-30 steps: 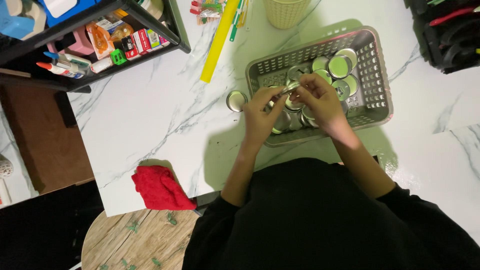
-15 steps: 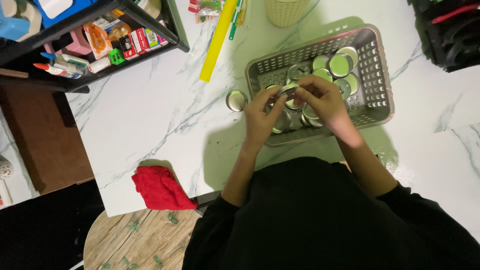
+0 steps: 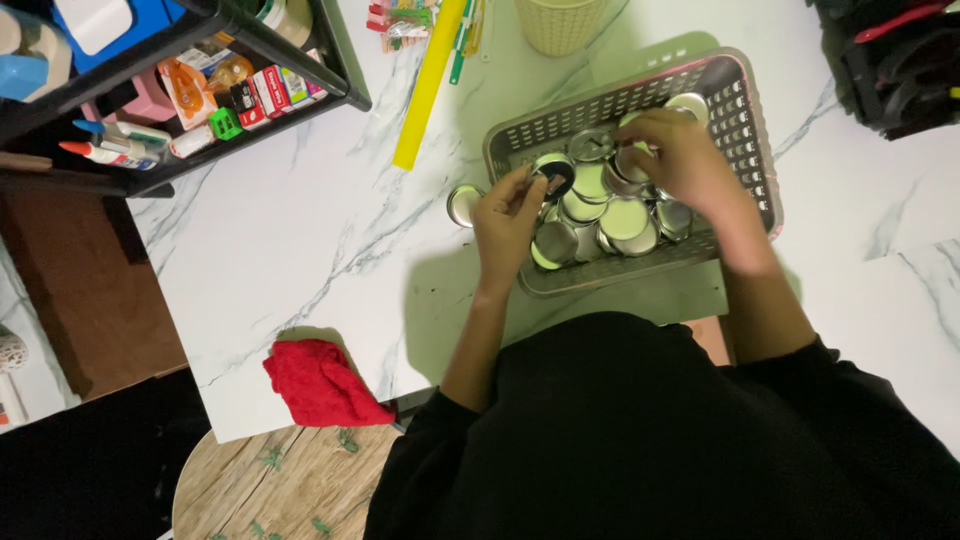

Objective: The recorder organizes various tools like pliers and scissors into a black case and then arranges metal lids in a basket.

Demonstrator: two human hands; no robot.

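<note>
A grey plastic basket (image 3: 742,108) on the white marble table (image 3: 300,230) holds several round silver tins and lids (image 3: 625,215). My left hand (image 3: 508,222) is at the basket's left edge and pinches a small round tin (image 3: 553,172) between thumb and fingers. My right hand (image 3: 678,158) reaches into the basket's far side, its fingers down among the tins; whether it grips one is hidden. One round tin (image 3: 463,204) sits on the table just left of the basket.
A red cloth (image 3: 322,383) lies at the table's near edge. A yellow ruler (image 3: 430,85) and a cream cup (image 3: 560,22) are at the back. A black shelf (image 3: 170,90) with glue bottles and small supplies stands at left. A dark bin (image 3: 895,65) is at right.
My hands, earlier together over the basket on one tin, have parted. The left keeps the tin and the right has moved deeper into the basket.
</note>
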